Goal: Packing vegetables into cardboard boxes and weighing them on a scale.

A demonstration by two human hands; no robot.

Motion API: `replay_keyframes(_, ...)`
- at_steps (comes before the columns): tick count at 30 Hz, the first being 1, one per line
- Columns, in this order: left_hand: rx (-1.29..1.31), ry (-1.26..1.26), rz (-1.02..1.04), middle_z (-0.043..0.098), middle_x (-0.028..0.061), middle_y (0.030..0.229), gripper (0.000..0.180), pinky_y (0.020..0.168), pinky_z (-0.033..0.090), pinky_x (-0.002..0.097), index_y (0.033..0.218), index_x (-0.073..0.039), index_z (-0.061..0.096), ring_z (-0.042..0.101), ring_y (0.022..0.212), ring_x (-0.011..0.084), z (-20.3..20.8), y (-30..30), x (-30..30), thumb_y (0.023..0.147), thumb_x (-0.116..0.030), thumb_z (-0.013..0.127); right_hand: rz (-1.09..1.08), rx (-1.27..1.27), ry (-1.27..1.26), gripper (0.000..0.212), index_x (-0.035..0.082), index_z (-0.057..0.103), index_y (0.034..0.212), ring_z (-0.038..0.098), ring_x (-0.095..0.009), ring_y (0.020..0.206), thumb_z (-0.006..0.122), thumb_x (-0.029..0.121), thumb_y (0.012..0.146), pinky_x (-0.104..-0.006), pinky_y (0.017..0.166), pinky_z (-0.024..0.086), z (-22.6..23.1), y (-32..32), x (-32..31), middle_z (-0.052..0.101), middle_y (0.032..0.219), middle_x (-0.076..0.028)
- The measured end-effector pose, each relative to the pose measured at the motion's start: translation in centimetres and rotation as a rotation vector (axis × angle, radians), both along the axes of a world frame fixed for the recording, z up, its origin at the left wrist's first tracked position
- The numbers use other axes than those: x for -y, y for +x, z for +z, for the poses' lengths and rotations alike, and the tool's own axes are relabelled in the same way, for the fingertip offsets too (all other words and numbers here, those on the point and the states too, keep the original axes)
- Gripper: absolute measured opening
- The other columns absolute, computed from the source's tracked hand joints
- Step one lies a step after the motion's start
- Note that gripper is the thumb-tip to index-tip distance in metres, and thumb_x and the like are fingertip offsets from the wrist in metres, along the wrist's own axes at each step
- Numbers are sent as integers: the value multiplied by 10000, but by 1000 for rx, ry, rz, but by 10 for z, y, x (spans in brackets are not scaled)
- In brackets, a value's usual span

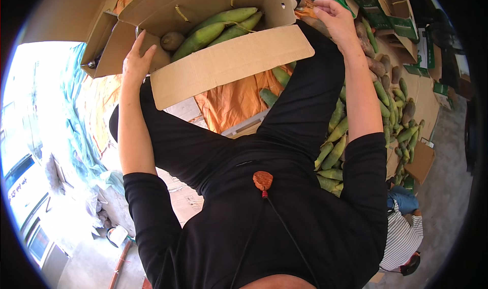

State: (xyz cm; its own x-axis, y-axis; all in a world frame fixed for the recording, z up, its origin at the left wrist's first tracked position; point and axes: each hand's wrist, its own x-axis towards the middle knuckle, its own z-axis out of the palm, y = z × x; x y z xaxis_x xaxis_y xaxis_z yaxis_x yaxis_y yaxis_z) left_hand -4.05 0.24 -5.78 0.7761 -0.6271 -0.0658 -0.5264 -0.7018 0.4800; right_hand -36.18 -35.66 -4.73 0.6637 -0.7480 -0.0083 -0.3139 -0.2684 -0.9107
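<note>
An open cardboard box (231, 65) stands in front of me, its near flap folded out toward me. Several long green radishes (206, 37) lie inside, beside a rounder brownish root (173, 41). At the box's left side flap is my left hand (136, 57), thumb and index finger apart. I cannot tell whether it touches the cardboard. My right hand (335, 22) is raised beyond the box's right end, over my knee. Its thumb and index finger are slightly apart with nothing seen between them; the other fingers are partly hidden.
Many green radishes (394, 106) and reddish-brown roots (376, 65) lie heaped at my right. Green-and-brown cartons (391, 14) stand at the far right. Orange cloth (231, 103) spreads under the box. Another person in a striped top (404, 240) is at the lower right.
</note>
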Motion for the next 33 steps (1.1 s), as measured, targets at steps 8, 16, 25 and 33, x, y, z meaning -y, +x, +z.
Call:
replay_keyframes(8,-4,-24,-14,563,160,1265,563,952,432,347,1373,-200,450,563,1135,258,-2,1,-4,848,-294,631,-40,-25,34,296,26,622,1122,596,-113,943,648,153,855,-241,820,456,-1,14,-10,653,1019,-61)
replay_keyframes(16,-66,-32,13,552,205,1257,579,995,398,387,1371,-190,441,512,1191,334,1,-2,-1,834,-305,623,-9,41,93,295,46,614,1124,591,-87,902,644,167,857,-239,726,460,-15,30,-12,659,999,-41)
replay_keyframes(25,-113,-105,21,543,193,1276,558,1000,396,370,1355,-177,464,503,1209,309,-3,6,1,825,-138,635,27,-194,465,507,59,498,1272,590,-173,970,670,237,830,-334,789,477,-14,71,-13,613,1098,-92)
replay_keyframes(33,-214,-121,7,517,186,1308,577,1016,380,370,1365,-181,446,471,1235,323,-2,3,5,824,-37,584,-60,-107,328,385,-18,568,1155,602,-181,816,651,101,798,-301,730,470,-53,82,-8,631,906,-91)
